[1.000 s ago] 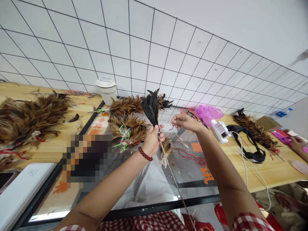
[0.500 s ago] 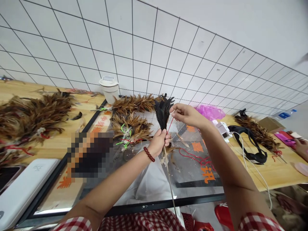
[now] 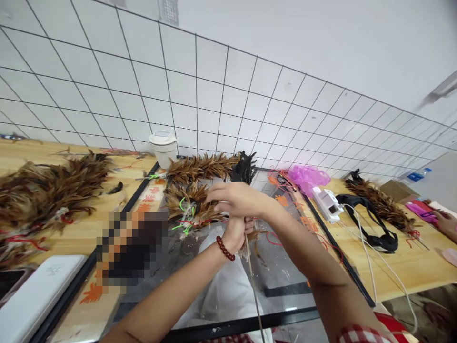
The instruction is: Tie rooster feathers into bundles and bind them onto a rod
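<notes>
My left hand point(image 3: 236, 233), with a dark red bead bracelet point(image 3: 225, 248) at its wrist, is closed round a thin stick point(image 3: 253, 286) that runs down towards my body. A tuft of black feathers point(image 3: 244, 166) stands up at the stick's top end. Across the front of the tuft's base reaches my right hand point(image 3: 237, 197), just above the left, its fingers bent and pointing left. The red string it pinched a moment ago is hidden at its fingertips now. Behind and left lies a brown feather bundle point(image 3: 193, 202) with green and red ties.
Brown feather dusters point(image 3: 53, 186) lie at left, beside a white power bank point(image 3: 50, 295). A lidded white cup point(image 3: 163, 147) stands near the wire grid. On the right are a pink plastic bag point(image 3: 309, 178), a white adapter point(image 3: 327, 205), a black strap point(image 3: 378, 238) and another person's hand point(image 3: 448, 224).
My right hand has swung left from beside the feathers to in front of their base, over my left hand. The left keeps its grip on the stick. The view has tilted slightly upward.
</notes>
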{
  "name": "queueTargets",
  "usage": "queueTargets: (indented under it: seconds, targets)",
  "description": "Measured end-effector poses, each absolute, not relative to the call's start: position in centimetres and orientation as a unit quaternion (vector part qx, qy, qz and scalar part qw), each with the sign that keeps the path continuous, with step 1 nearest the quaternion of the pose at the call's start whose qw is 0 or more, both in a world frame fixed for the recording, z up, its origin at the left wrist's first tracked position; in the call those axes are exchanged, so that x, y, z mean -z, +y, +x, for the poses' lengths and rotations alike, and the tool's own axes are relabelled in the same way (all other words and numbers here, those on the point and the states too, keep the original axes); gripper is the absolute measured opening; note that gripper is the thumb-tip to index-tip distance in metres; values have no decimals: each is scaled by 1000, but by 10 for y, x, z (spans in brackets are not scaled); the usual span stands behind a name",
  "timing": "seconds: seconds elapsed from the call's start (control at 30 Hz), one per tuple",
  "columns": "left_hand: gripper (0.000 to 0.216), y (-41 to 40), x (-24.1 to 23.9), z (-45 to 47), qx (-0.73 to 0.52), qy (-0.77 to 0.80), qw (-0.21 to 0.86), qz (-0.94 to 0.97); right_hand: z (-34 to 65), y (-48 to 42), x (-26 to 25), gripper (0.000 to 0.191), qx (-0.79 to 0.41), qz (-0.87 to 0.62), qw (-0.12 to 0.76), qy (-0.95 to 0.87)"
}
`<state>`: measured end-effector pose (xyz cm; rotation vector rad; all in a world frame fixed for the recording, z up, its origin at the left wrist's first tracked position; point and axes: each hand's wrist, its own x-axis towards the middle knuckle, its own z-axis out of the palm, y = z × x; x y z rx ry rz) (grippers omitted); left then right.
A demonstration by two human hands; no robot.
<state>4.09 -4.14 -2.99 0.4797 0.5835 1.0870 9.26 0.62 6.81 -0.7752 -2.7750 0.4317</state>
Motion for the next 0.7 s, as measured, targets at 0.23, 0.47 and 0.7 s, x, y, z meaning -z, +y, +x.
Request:
queueTargets:
  seconds: [0.23, 0.47, 0.7]
  targets:
    - [34, -34, 21, 17, -415, 59, 890, 179, 186, 15, 2, 23, -355, -512, 490, -610]
    - [28, -36, 19, 12, -353, -22, 922, 156, 139, 17, 20, 37, -678, -312, 381, -547]
    - [33, -41, 16, 12, -328, -56, 931, 150, 134, 21, 30, 22, -695, -319, 327, -556]
